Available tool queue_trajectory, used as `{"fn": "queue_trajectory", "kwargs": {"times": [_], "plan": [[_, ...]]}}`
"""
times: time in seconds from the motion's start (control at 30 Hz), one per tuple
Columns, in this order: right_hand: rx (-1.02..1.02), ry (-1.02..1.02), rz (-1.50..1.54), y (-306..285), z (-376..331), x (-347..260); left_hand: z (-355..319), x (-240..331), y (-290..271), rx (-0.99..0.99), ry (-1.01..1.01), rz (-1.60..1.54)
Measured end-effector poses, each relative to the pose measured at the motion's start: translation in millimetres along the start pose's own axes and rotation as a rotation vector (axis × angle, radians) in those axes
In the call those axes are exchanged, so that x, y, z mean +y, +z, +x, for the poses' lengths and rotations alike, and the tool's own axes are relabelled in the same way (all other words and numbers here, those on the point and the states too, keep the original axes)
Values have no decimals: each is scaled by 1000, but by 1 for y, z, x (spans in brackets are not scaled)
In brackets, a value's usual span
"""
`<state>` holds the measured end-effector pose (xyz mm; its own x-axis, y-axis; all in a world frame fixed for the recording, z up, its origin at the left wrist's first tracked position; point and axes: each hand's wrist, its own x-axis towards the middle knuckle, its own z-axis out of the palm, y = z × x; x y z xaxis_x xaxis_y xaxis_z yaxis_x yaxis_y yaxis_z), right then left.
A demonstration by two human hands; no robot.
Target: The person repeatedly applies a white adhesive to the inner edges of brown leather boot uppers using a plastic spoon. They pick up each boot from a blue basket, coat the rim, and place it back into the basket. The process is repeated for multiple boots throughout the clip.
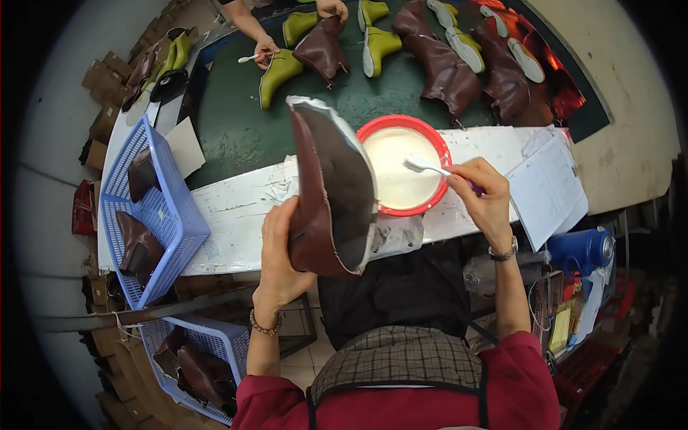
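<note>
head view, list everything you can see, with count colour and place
brown boot upper: 1, held up at centre
red bowl: 1, white glue inside, on white bench
brush: 1, white, over the bowl
blue baskets: 2, left, brown boot parts inside
green lasts: several, on dark green belt
brown uppers: several, on belt
paper sheet: 1, white, right
other person's hand: top, holds a brush
left hand: grips the upper
right hand: holds the brush
</note>
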<state>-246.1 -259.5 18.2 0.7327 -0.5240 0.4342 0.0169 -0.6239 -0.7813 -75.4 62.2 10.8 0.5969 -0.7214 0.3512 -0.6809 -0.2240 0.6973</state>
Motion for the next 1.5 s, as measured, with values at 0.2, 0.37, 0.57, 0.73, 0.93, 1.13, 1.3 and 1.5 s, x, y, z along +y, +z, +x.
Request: {"fn": "queue_trajectory", "kwargs": {"times": [0.2, 0.37, 0.57, 0.73, 0.93, 1.13, 1.3, 1.5], "plan": [[6, -58, 34, 11, 25, -11, -2, 17, 7, -87, 108, -136], [40, -180, 68, 13, 23, -18, 21, 22, 22, 220, 223, -159], [-10, -97, 165, 19, -1, -22, 37, 7, 30, 309, 272, -40], [-63, -137, 173, 23, -12, -25, 57, -12, 40, 510, 408, 9], [-163, -119, 160, 21, -16, -46, 86, -20, 31, 584, 576, 257], [-116, -3, 87, 15, -5, -40, 74, -15, 12, 371, 390, 372], [-99, -75, -687, -8, 0, 19, 26, -59, -36, 165, -143, -440], [-38, -44, -238, -12, 21, 3, -23, -117, -50, -132, -351, -1281]]}}
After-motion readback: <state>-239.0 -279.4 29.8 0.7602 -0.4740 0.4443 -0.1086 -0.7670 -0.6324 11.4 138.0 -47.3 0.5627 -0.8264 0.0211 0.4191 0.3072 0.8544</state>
